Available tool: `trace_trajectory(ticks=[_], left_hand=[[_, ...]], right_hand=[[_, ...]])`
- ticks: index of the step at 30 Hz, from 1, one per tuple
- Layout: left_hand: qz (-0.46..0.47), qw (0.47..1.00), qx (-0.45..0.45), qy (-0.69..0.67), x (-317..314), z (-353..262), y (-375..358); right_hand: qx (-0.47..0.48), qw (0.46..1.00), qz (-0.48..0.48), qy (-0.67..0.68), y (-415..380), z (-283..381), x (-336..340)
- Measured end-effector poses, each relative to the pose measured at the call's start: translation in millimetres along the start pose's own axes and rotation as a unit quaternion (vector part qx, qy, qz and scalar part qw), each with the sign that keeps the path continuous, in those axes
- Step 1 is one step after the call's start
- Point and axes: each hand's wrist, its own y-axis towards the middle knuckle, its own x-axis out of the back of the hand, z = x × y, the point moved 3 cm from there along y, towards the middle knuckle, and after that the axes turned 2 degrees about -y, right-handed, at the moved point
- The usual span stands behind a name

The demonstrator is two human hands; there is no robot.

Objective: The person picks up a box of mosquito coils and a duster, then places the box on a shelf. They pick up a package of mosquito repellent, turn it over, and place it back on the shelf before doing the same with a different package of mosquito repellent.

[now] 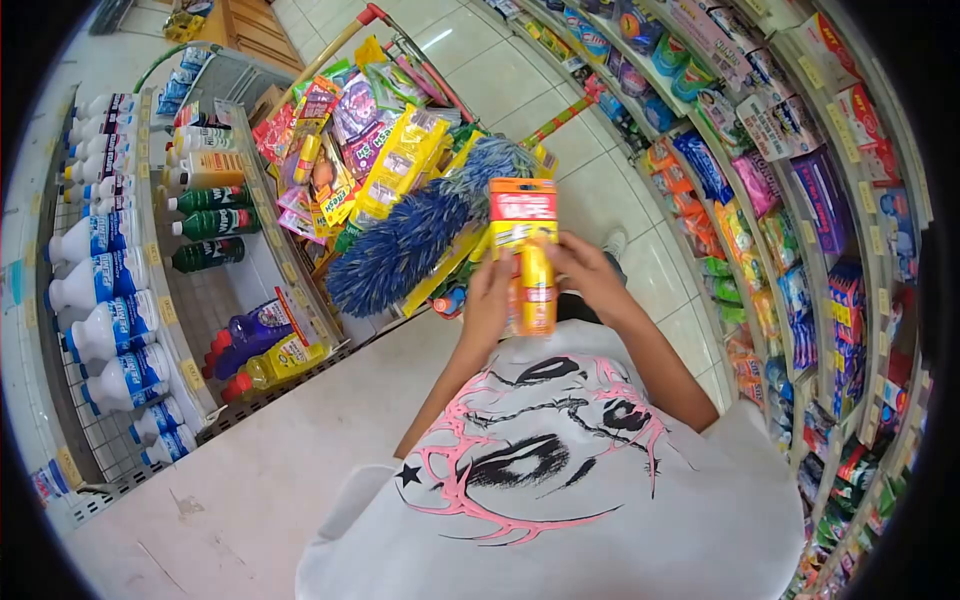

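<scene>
Pack (536, 262) upright between your left hand (487, 298) and right hand (592, 276).
Fingers grip both sides; its long axis points away from your shirt (550, 540), near the cart's (330, 52) closest corner.

Bright light glares off floor tiles (490, 80); bowed edges darken.

head: worn, wide round view | faces forward, steeply down | shirt (560, 530) closest, 6 o'clock | left hand (490, 298), right hand (588, 271) near centre | cart (336, 44) farther, 11 o'clock | shelving (872, 238), 3 o'clock
</scene>
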Motion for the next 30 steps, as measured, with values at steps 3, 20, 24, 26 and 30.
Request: trace_trajectory(ticks=[3, 20, 24, 26, 30], left_hand=[[0.062, 0.994, -0.064, 0.057, -28, 9, 15], [0.210, 0.955, 0.193, -0.079, -213, 33, 63], [0.205, 0.961, 0.182, -0.043, -247, 37, 82], [0.199, 0.959, 0.197, -0.051, -259, 33, 90], [0.158, 0.967, 0.182, -0.080, -276, 34, 107]], right_hand=[[-0.002, 0.994, -0.098, 0.052, -27, -12, 35], [0.004, 0.951, -0.235, 0.202, -59, -2, 222], [-0.006, 0.952, -0.252, 0.173, -45, 21, 266], [-0.006, 0.956, -0.249, 0.153, -39, 31, 284], [-0.002, 0.968, -0.210, 0.135, -34, 48, 303]])
